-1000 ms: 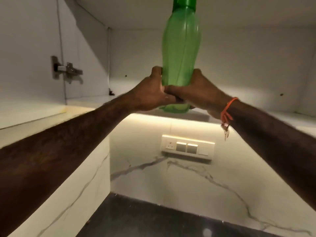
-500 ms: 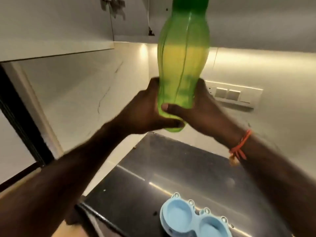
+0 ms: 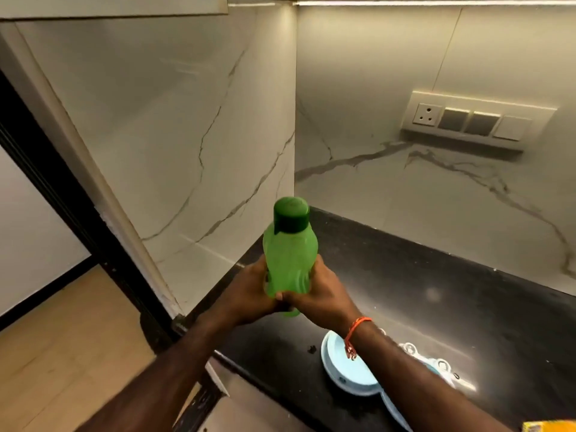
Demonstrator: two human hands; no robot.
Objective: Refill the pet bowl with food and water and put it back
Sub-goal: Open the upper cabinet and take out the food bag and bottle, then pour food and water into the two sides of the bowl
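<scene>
I had both hands clamped round the lower half of the bottle (image 3: pixel 288 260), the left hand (image 3: pixel 249 294) on one side and the right hand (image 3: pixel 324 294) on the other, fingers curled under and meeting near its base. The bottle was green and see-through, upright with a slight tilt, its dark green cap (image 3: pixel 291 215) on top and closed. I held it in the air above the black counter (image 3: pixel 420 291), near the counter's left corner where two marble walls (image 3: pixel 187 135) met. An orange thread (image 3: pixel 355 332) sat on my right wrist. The pet bowl (image 3: pixel 343 369), pale blue, lay on the counter below and to the right of the bottle, partly covered by my right forearm; I could not tell what was in its wells. A socket panel (image 3: pixel 470 120) was fixed to the back wall, well apart from the bottle. A yellow edge of a box (image 3: pixel 548 427) showed at the bottom right corner. Wooden floor (image 3: pixel 46 353) lay to the left of the counter
</scene>
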